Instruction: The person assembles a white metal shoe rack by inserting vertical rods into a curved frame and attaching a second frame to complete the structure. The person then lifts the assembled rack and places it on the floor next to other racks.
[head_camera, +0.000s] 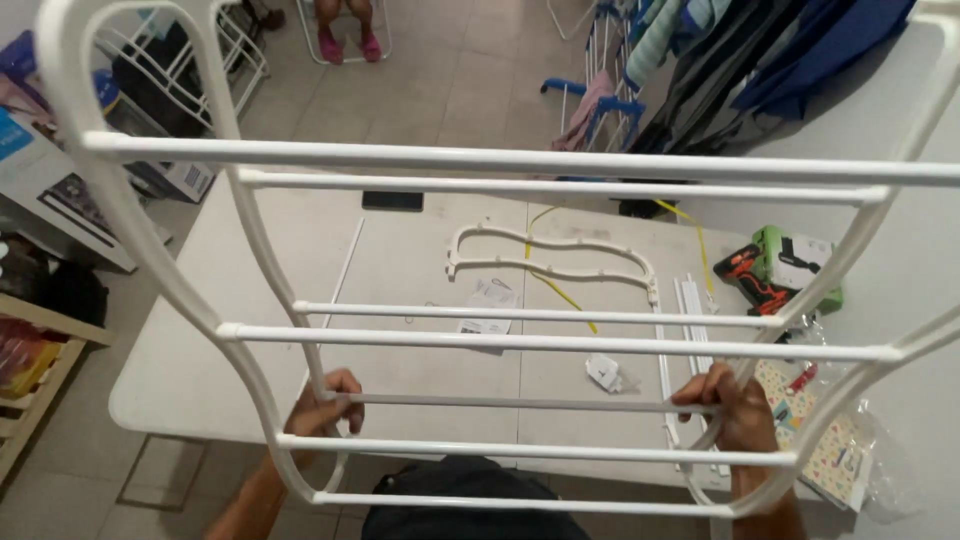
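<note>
Left hand (325, 402) and right hand (722, 400) grip white rack (520, 345) above green box (795, 262)

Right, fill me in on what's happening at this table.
A person holds a white plastic drying rack frame up over a white folding table. The left hand and the right hand each grip an end of one thin white crossbar low on the frame. On the table lie a curved white side piece, loose white rods, paper leaflets and an orange-and-black power drill beside a green box.
</note>
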